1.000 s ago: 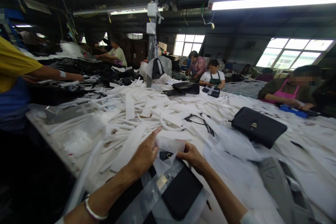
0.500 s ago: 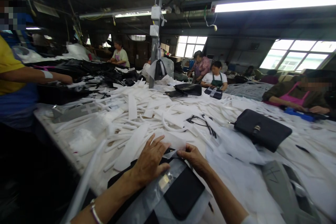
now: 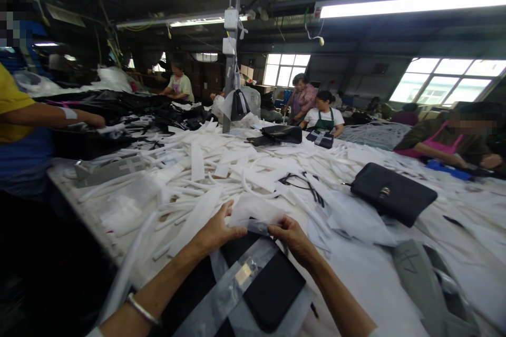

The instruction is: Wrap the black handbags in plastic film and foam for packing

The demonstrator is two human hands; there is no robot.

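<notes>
The black bag (image 3: 273, 285) lies on the table (image 3: 81, 216) directly in front of the person, its lower left part running out at the bottom of the frame. A translucent strip (image 3: 221, 295) crosses it at a slant, veiling the gold-coloured metal piece (image 3: 244, 272) beneath, so its exact shape is hard to read. Over the bag's far end, a thin white sheet (image 3: 256, 211) is held up and hides part of that end; a dark patch shows dimly through it. The right hand (image 3: 293, 237) grasps the sheet's right edge between thumb and fingers, the fingertips partly covered. The left hand (image 3: 219, 227) is at the opposite edge, thumb and fingers apart; whether its grip closes on the sheet, I cannot tell. To the right lies a navy handbag (image 3: 393, 192) with a metal clasp, blurred. A co-worker in a yellow sleeve (image 3: 13, 97) is cut off at the left border.
</notes>
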